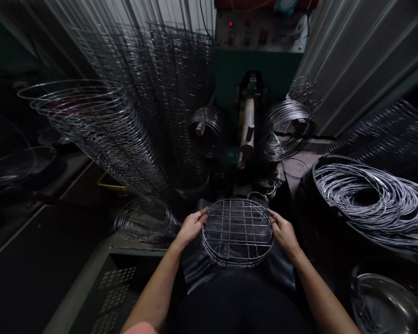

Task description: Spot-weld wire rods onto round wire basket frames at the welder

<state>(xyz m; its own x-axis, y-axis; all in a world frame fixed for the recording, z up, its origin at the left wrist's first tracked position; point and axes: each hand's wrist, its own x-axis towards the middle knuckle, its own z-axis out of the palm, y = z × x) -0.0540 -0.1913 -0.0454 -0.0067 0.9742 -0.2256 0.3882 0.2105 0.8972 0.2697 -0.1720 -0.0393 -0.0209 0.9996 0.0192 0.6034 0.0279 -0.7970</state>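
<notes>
Seemingly, the person is steadying one oval wire grid on a dark apron across the lap, the left hand and right hand each closing its grip narrowly around opposite rims so the grid is staying level. Two wire coils are hanging beside a green machine, and one black tub is holding loose wire hoops.

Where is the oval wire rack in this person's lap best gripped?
Probably by the outer rim of the oval wire rack, at its left and right ends, coming in from both sides, where the left hand and right hand already sit. The rim is a continuous hoop that fingers can curl over, while the thin grid wires offer less to hold.
</notes>
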